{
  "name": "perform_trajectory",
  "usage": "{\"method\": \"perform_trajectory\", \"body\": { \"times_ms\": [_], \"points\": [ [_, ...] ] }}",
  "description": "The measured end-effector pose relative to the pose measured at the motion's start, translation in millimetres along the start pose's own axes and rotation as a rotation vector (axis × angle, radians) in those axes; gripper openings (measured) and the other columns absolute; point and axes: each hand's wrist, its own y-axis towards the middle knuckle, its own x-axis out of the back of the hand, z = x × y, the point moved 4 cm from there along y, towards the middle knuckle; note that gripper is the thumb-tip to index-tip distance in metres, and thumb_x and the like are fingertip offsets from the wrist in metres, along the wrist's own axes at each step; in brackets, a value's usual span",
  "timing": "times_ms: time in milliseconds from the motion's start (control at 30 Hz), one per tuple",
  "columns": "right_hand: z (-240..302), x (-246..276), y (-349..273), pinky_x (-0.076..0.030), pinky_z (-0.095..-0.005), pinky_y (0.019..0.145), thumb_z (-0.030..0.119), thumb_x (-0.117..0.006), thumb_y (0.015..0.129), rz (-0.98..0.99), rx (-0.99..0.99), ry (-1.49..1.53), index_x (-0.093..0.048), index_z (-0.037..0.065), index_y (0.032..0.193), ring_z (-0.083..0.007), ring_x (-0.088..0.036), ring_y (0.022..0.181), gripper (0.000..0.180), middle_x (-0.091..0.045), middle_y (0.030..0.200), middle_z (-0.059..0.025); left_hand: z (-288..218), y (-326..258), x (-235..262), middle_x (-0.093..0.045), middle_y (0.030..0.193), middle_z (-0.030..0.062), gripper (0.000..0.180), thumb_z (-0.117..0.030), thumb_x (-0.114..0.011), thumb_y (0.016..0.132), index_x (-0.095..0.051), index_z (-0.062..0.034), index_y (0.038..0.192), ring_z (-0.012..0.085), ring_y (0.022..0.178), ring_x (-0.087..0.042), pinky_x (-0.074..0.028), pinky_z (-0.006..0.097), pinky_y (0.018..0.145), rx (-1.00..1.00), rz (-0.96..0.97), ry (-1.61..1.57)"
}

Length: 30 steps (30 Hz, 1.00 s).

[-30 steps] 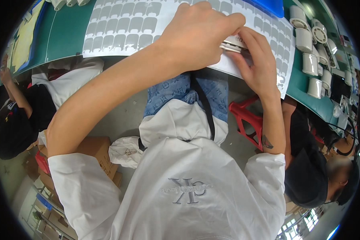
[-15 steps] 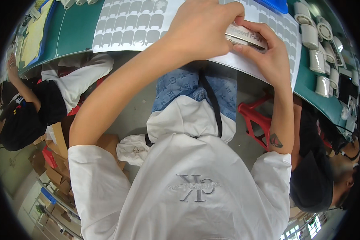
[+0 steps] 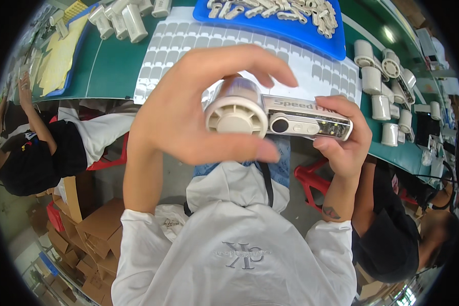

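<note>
A cream handheld fan (image 3: 293, 122) lies sideways above the table's near edge, its round slotted head to the left. My right hand (image 3: 344, 122) grips the end of its handle between thumb and fingers. The handle's face has a round black button, small pale buttons and a dark see-through end section. Around the fan's head curves my left hand (image 3: 188, 102), thumb below and fingers above, with a wide gap between their tips. Whether its palm touches the head cannot be made out.
A white sheet with grey stickers (image 3: 181, 46) covers the green table (image 3: 107, 66). Beyond it, a blue tray (image 3: 336, 43) holds several cream parts. More fans (image 3: 380, 104) stand at right; cream housings (image 3: 135, 25) lie at left. People sit on both sides, near a red stool (image 3: 311, 183).
Both hands have come nearer to me, and the fan has turned to show its buttons and head. My left hand's fingers have spread from their closed hold. The blue tray shows more fully.
</note>
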Motion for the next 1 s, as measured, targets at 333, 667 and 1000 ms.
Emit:
{"method": "perform_trajectory", "body": {
  "times_ms": [333,667,1000],
  "points": [
    [17,-32,27,-0.050,-0.0267,0.074,0.021,-0.091,0.065,0.060,0.020,-0.108,-0.065,0.000,0.113,-0.0153,-0.065,0.086,0.058,-0.067,0.097,-0.0085,22,-10,-16,-0.068,0.107,0.0140,0.064,-0.016,-0.087,0.061,-0.063,-0.0009,0.118,0.0267,0.097,-0.067,-0.050,0.034,0.083,0.257,0.173,0.181],
    [-22,44,3,-0.050,-0.0313,0.068,0.004,-0.069,0.082,-0.005,-0.246,-0.662,-0.066,0.002,0.111,-0.0222,-0.063,0.077,0.030,-0.065,0.097,-0.0112,43,-47,22,-0.064,0.090,0.0089,0.039,-0.001,-0.069,0.072,-0.056,-0.0008,0.109,0.0196,0.084,-0.063,-0.050,0.033,0.076,0.068,-0.322,-0.024],
    [-37,77,-47,-0.050,-0.0384,0.080,0.000,-0.071,0.077,0.109,-0.314,-0.821,-0.069,0.002,0.100,-0.0310,-0.063,0.090,0.024,-0.063,0.100,-0.0121,51,-31,19,-0.062,0.083,0.0116,0.029,-0.007,-0.069,0.079,-0.053,-0.0002,0.102,0.0204,0.081,-0.062,-0.052,0.035,0.077,0.048,-0.471,-0.292]
  ]
}}
